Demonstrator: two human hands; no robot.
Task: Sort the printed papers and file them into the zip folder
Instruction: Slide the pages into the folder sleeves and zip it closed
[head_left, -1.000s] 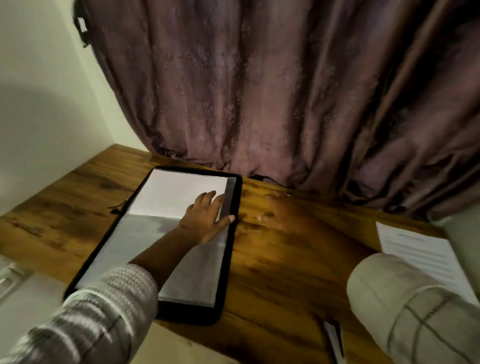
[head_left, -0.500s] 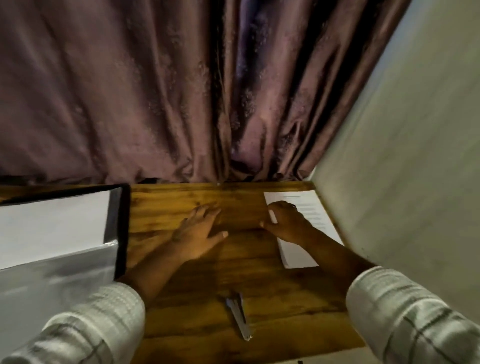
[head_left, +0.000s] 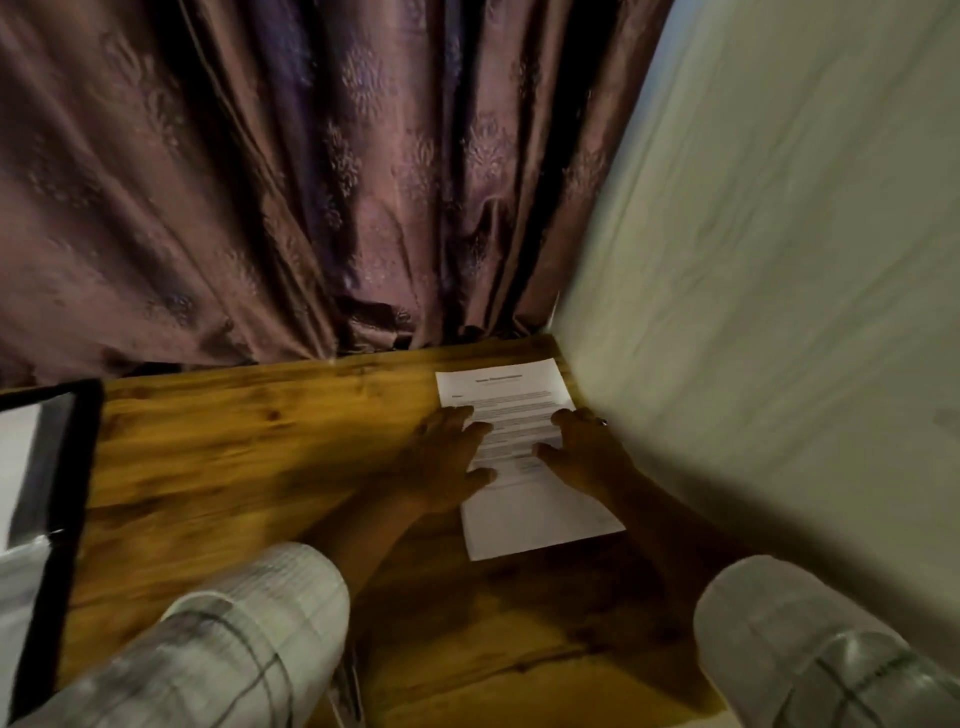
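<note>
- Both hands are pressing down on the printed papers (head_left: 540, 525) with fingers spread and fairly flat. Neither is pinching or curling round a sheet yet.
- At the far left, the zip folder (head_left: 78, 457) is lying open on the table (head_left: 234, 467). It is cut off by the frame edge, with a white sheet showing inside its black rim.
- Bare wood is separating the folder from the papers, so the two are sitting well apart.
- Reaching in from the left, the left hand (head_left: 447, 462) is resting its fingertips and thumb over the left edge of the top sheet.
- Under both hands, the papers are lying face up in the far right corner of the table, text side showing, just beside the wall (head_left: 779, 312). How many sheets are stacked there cannot be told.
- On the right edge of the same sheet, the right hand (head_left: 587, 452) is resting with its fingers pointing away from the person.
- Judging by this, the person is gathering or squaring up the next papers, and filing them is not yet done.
- Next, the fingers are going to need to get under an edge, lift the sheets together without fanning them, and carry them left across the table to the folder.
</note>
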